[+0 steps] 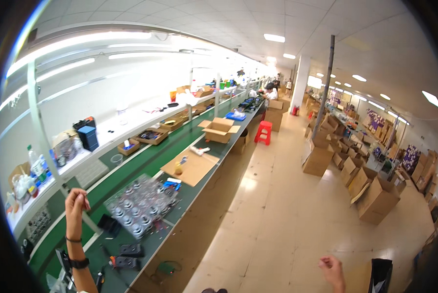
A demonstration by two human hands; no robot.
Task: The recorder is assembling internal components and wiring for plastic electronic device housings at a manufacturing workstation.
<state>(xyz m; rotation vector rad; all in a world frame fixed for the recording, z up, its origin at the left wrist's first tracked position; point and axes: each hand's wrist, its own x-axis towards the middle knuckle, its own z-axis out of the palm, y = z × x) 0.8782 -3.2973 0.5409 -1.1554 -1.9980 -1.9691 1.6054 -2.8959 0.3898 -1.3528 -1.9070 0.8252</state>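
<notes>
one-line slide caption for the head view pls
Left hand raised beside a green workbench with a clear tray; right hand over floor.

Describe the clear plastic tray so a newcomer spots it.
Find the long green workbench at left. Right of the raised left hand lies the clear plastic tray. Unlike the flat brown cardboard beyond, it is see-through, holding round silvery parts.

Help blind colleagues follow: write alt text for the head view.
A person's left hand is raised by a green workbench bearing a clear tray of round parts; the right hand shows against the floor. Cardboard boxes and a red stool stand beyond.
</notes>
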